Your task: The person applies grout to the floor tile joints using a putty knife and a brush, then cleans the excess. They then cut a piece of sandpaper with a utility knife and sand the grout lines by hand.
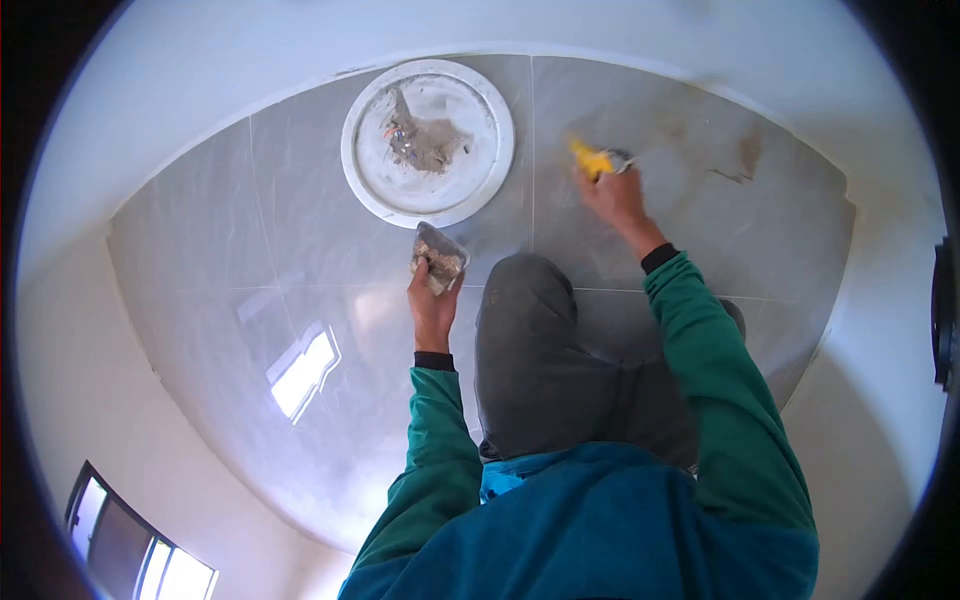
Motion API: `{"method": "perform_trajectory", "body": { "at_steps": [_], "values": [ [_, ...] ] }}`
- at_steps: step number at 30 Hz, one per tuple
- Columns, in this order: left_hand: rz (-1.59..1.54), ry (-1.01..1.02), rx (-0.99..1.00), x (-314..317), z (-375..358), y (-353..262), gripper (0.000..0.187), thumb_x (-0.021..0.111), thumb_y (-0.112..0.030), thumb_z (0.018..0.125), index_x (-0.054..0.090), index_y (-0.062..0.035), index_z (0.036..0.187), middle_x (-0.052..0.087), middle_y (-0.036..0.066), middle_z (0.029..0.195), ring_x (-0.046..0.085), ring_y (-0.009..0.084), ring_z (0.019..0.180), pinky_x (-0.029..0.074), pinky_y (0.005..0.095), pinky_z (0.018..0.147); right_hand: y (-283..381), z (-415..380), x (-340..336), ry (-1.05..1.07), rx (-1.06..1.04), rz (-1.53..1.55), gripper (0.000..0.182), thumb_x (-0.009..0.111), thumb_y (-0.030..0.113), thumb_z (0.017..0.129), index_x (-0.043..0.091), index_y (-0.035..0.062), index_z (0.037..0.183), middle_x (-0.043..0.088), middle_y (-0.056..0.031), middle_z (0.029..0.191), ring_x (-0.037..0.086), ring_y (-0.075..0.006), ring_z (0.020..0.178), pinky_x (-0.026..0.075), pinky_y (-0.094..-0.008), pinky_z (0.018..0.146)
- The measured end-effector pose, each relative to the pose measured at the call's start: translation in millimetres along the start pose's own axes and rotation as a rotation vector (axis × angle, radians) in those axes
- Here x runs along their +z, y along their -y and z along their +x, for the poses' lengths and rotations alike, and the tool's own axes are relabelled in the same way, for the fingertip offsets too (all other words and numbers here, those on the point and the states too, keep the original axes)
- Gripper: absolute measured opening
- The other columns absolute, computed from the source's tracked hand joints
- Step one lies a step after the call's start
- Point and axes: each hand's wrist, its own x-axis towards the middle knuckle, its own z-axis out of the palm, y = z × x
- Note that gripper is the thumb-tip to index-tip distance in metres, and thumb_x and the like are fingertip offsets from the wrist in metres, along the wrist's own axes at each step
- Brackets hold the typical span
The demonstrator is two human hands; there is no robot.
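Observation:
My left hand (433, 310) is closed around a small clear, scoop-like container (438, 258) holding brownish debris. Its narrow end reaches to the near rim of a round white tray (362, 185). Inside that tray lies a pile of grey-brown dust and bits (425, 145). To the right, my right hand (617, 198) grips a small yellow and grey tool (595, 158) above the floor tiles. Motion blurs the yellow end, so I cannot make out the tool's exact kind.
Grey glossy tiles (330, 230) cover the floor, with brown stains (748, 155) at the right. White walls curve around the floor. My bent knee (530, 300) is between my arms. A window (140, 540) shows at lower left, and its reflection shines on the tiles.

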Motion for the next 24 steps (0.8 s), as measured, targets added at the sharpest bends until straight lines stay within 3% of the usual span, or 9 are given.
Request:
{"method": "perform_trajectory", "body": {
  "at_steps": [1, 4, 8, 12, 14, 16, 19, 21, 24],
  "values": [
    [-0.138, 0.015, -0.17, 1, 1, 0, 0.038, 0.039, -0.028, 0.094, 0.041, -0.0068, 0.125, 0.05, 0.01, 0.118, 0.046, 0.0269, 0.113, 0.033, 0.0471, 0.098, 0, 11, -13, -0.181, 0.074, 0.002, 0.031, 0.063, 0.03, 0.075, 0.06, 0.0004, 0.068, 0.059, -0.0178, 0.064, 0.059, -0.0332, 0.062, 0.047, -0.0395, 0.056],
    [-0.361, 0.17, -0.295, 20, 19, 15, 0.041, 0.037, -0.031, 0.093, 0.036, -0.0124, 0.129, 0.037, 0.018, 0.13, 0.032, 0.0308, 0.125, 0.025, 0.0504, 0.103, 12, 14, -30, -0.176, 0.124, 0.142, 0.029, 0.061, 0.029, 0.077, 0.061, -0.0004, 0.074, 0.059, -0.0156, 0.063, 0.06, -0.03, 0.06, 0.046, -0.0363, 0.054],
    [-0.465, 0.144, -0.219, 37, 24, 24, 0.036, 0.037, -0.032, 0.093, 0.04, -0.0158, 0.125, 0.037, 0.017, 0.13, 0.031, 0.0303, 0.126, 0.026, 0.0504, 0.103, 27, -21, -15, -0.246, 0.131, 0.522, 0.033, 0.061, 0.03, 0.079, 0.059, -0.0021, 0.083, 0.058, -0.0095, 0.064, 0.056, -0.0242, 0.055, 0.043, -0.0351, 0.052],
    [-0.54, 0.091, -0.149, 25, 21, 41, 0.032, 0.038, -0.032, 0.093, 0.043, -0.0175, 0.121, 0.04, 0.015, 0.127, 0.033, 0.0294, 0.125, 0.026, 0.0505, 0.103, 14, -44, 38, -0.082, 0.047, 0.536, 0.035, 0.061, 0.034, 0.078, 0.059, -0.0013, 0.076, 0.058, -0.013, 0.062, 0.057, -0.0282, 0.055, 0.044, -0.0367, 0.053],
    [-0.502, 0.023, 0.003, 12, 29, 57, 0.037, 0.037, -0.033, 0.093, 0.041, -0.0156, 0.125, 0.045, 0.009, 0.125, 0.037, 0.0283, 0.121, 0.025, 0.0504, 0.103, -20, -38, 66, 0.159, -0.22, 0.237, 0.037, 0.06, 0.036, 0.078, 0.059, 0.0006, 0.068, 0.058, -0.0169, 0.06, 0.059, -0.0319, 0.058, 0.045, -0.039, 0.054],
    [-0.481, 0.034, 0.082, 5, 35, 68, 0.035, 0.038, -0.032, 0.093, 0.043, -0.0165, 0.123, 0.046, 0.01, 0.123, 0.038, 0.0282, 0.12, 0.027, 0.0506, 0.102, -52, -6, 50, -0.098, -0.18, 0.304, 0.038, 0.059, 0.036, 0.078, 0.058, 0.0015, 0.063, 0.056, -0.019, 0.058, 0.059, -0.0347, 0.059, 0.045, -0.0412, 0.053],
    [-0.39, 0.09, 0.196, -6, 43, 74, 0.034, 0.041, -0.03, 0.092, 0.044, -0.0154, 0.122, 0.047, 0.01, 0.121, 0.042, 0.0272, 0.116, 0.032, 0.0506, 0.098, -97, 44, 5, -0.264, -0.075, 0.074, 0.035, 0.058, 0.033, 0.079, 0.058, 0.0013, 0.064, 0.056, -0.0175, 0.058, 0.058, -0.0348, 0.058, 0.045, -0.0415, 0.051],
    [-0.032, -0.067, 0.318, -8, 34, 57, 0.036, 0.044, -0.029, 0.092, 0.043, -0.013, 0.124, 0.048, 0.009, 0.121, 0.045, 0.0248, 0.113, 0.036, 0.0488, 0.095, -91, 56, -37, -0.324, -0.104, -0.066, 0.034, 0.058, 0.032, 0.079, 0.059, 0.0009, 0.065, 0.057, -0.0171, 0.06, 0.058, -0.0349, 0.058, 0.046, -0.0412, 0.051],
    [0.194, -0.074, 0.574, -12, 37, 42, 0.045, 0.048, -0.029, 0.092, 0.042, 0.0014, 0.124, 0.053, 0.01, 0.114, 0.053, 0.0205, 0.101, 0.043, 0.0331, 0.086, -58, 39, -26, -0.118, -0.155, 0.147, 0.035, 0.061, 0.034, 0.076, 0.059, 0.0003, 0.066, 0.058, -0.0169, 0.062, 0.058, -0.0355, 0.059, 0.047, -0.0425, 0.055]
  ]
}}
